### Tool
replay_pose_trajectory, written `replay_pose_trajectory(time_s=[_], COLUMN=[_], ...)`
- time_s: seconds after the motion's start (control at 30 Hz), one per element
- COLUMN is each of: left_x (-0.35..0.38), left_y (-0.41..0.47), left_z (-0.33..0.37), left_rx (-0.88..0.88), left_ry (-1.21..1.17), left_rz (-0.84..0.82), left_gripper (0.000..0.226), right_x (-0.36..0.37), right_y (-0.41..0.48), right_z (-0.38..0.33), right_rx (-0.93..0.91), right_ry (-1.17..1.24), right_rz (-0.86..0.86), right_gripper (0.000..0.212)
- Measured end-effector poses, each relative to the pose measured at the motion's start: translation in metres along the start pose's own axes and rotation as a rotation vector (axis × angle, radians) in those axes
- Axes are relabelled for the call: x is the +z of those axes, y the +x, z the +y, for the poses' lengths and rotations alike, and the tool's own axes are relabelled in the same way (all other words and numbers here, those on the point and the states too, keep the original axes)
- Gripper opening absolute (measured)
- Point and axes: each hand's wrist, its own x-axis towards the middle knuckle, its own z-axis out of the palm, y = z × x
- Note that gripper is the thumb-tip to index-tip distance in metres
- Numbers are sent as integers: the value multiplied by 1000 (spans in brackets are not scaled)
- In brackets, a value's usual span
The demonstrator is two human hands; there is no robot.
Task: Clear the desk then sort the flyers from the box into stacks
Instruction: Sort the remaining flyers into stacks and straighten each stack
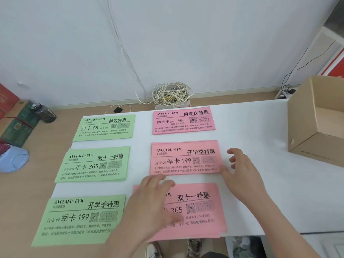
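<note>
Looking at six stacks of flyers laid out in two columns on the white bench: three green stacks on the left side of the frame and three pink ones down the middle.

The left grip lies flat with straight fingers on the near pink stack at the bottom centre, pressing on it and not pinching anything. The right grip sits just beside the right edge of the middle pink stack, fingers loosely curled and holding nothing; the thumb looks like it touches the corner, hard to be sure.

The cardboard box is at the right edge, well apart from the stacks.

My guess is these are thin sheets, light and floppy, and loose sheets will slide off each other. Best bet is to square a stack from both short ends, or pinch the whole thickness along one edge.

Every flyer lies flat, long axis running left to right, headline edge pointing to the top of the frame.
</note>
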Motion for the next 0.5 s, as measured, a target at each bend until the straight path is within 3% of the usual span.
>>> replay_pose_trajectory(time_s=[0.07, 0.13, 0.2, 0.3, 0.4, 0.5], left_x=[12, 27, 36, 45, 48, 51], left_y=[-14, -21, -24, -33, -47, -57], left_z=[6, 7, 5, 6, 15, 16], left_rx=[21, 28, 43, 71, 129, 168], left_ry=[132, 207, 254, 288, 279, 251], left_rz=[-158, -184, -131, -99, -132, -128], left_gripper=[113, 119, 110, 92, 86, 85], right_x=[-7, -10, -8, 0, 7, 15], right_y=[-23, -49, -77, -110, -127, -141], right_z=[8, 13, 17, 19, 19, 17], right_rx=[-15, 3, 33, 97, 184, 290], right_ry=[2, -26, -130, -202, -88, 215], right_rz=[-46, -113, -167, -191, -178, -145], right_gripper=[36, 29, 25, 37, 51, 53])
